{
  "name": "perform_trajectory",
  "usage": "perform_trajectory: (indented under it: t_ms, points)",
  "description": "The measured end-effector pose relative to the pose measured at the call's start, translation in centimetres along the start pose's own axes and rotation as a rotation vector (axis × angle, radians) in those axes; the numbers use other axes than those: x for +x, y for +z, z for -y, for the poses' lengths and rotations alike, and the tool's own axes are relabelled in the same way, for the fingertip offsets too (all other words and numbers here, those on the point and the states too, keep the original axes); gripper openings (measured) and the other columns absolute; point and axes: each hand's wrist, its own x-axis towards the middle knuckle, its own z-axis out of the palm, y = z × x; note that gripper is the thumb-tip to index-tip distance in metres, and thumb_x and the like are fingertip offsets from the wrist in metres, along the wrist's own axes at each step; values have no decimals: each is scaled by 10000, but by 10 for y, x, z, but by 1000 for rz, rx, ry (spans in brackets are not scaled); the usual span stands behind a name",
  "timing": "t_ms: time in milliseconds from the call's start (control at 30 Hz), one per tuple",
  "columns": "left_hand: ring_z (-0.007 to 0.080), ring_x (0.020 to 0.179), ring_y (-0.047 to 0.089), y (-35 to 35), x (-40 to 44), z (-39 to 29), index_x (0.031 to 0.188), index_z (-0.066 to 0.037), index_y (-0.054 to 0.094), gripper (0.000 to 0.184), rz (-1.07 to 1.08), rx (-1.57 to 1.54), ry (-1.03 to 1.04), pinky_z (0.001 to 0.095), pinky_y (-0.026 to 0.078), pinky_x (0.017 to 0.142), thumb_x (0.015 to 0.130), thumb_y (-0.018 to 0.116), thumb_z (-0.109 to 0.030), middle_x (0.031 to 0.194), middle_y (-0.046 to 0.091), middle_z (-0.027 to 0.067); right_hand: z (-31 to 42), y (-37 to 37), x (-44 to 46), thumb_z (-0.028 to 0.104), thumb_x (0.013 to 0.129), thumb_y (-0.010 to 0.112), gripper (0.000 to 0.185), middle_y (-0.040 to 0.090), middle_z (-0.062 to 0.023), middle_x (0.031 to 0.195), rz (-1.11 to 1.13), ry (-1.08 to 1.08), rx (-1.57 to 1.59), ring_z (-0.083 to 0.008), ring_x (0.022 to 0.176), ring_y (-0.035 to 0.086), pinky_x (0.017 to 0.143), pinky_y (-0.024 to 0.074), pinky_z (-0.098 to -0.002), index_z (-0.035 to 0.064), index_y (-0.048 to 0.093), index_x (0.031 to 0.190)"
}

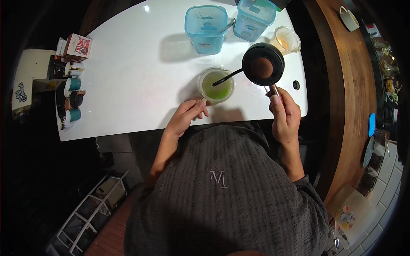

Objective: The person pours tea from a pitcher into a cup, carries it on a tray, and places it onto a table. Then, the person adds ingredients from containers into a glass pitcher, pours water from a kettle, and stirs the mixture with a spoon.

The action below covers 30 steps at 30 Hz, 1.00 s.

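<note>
My left hand (188,116) has its fingers closed on the handle of a clear cup (216,85), which stands near the table's front edge with green contents. My right hand (285,110) grips the handle of a black gooseneck kettle (263,64), raised to the right of the cup. The kettle's thin spout points left, its tip over the cup. Whether any liquid leaves the spout is too small to tell.
Two blue tubs (206,40) (252,25) stand at the back, the left one with a spoon beside it. A small clear container (287,40) is behind the kettle. Cups (73,87) and a box (78,46) line the left edge of the white table (124,72).
</note>
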Motion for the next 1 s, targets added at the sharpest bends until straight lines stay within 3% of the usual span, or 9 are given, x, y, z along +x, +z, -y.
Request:
perform_trajectory:
  t_ms: [100, 167, 233, 300, 400, 533, 600, 767, 1000]
  points:
    - [92, 735, 490, -7, -6, -7, 893, -12, 682, 420, -71, 208, 197, 245, 398, 641, 981, 545, -399, 746, 546, 7, -1, 4, 1, 161, 967, 541, 275, 525, -33, 625, -26, -26, 18, -85, 561, 470, 544, 373, -242, -76, 615, 1086]
    - [86, 756, 513, -15, -14, -16, 998, -5, 668, 383, -40, 360, 91, 235, 399, 680, 983, 539, -365, 819, 564, 10, -1, 2, 1, 157, 966, 541, 275, 530, -36, 632, -17, -18, -1, -85, 566, 474, 549, 377, -241, -76, 616, 1091]
    - [93, 781, 534, -21, -13, -10, 956, 10, 669, 415, -8, 368, -8, 239, 412, 692, 987, 526, -379, 893, 617, 41, -1, 2, 1, 154, 966, 541, 274, 535, -39, 639, -11, -10, -18, -86, 571, 477, 553, 382, -241, -75, 616, 1097]
    - [92, 696, 511, -11, -10, -7, 987, -2, 683, 454, 53, 175, -19, 227, 412, 648, 989, 517, -424, 773, 612, 27, 0, 3, 1, 153, 964, 541, 276, 544, -44, 646, -14, -17, -14, -88, 573, 482, 555, 385, -241, -74, 617, 1102]
    - [81, 710, 521, 1, -2, 1, 1064, 8, 662, 478, 76, -3, -26, 219, 413, 642, 994, 497, -435, 799, 646, 43, 4, 2, 0, 170, 997, 499, 310, 518, 4, 740, 24, -21, -14, -56, 633, 435, 576, 353, -202, -87, 591, 1144]
    - [106, 780, 559, -6, 0, 2, 1009, 20, 624, 487, 89, -6, -11, 237, 432, 686, 994, 486, -446, 957, 669, 87, 1, 0, 0, 157, 961, 546, 276, 551, -49, 642, -7, -23, -30, -91, 564, 488, 546, 386, -245, -70, 619, 1101]
    - [91, 733, 530, -10, -6, -10, 983, 18, 627, 501, -4, 188, 22, 227, 422, 669, 984, 498, -466, 834, 639, 63, 1, -2, -1, 160, 960, 547, 279, 550, -52, 641, -1, -8, -36, -95, 563, 492, 547, 390, -247, -68, 619, 1104]
    - [88, 656, 503, -20, -10, -13, 993, 32, 638, 513, 41, 284, -58, 221, 415, 637, 990, 492, -459, 765, 605, 50, 1, -2, 0, 163, 959, 548, 281, 556, -61, 644, -12, -26, -40, -101, 561, 497, 547, 392, -250, -67, 618, 1103]
    - [78, 713, 508, -1, 4, 7, 1090, 17, 605, 435, 127, -19, 36, 210, 408, 647, 1026, 437, -379, 837, 613, 48, 3, 2, -1, 159, 957, 552, 276, 558, -60, 646, -30, -45, -24, -101, 561, 495, 549, 390, -248, -67, 616, 1100]
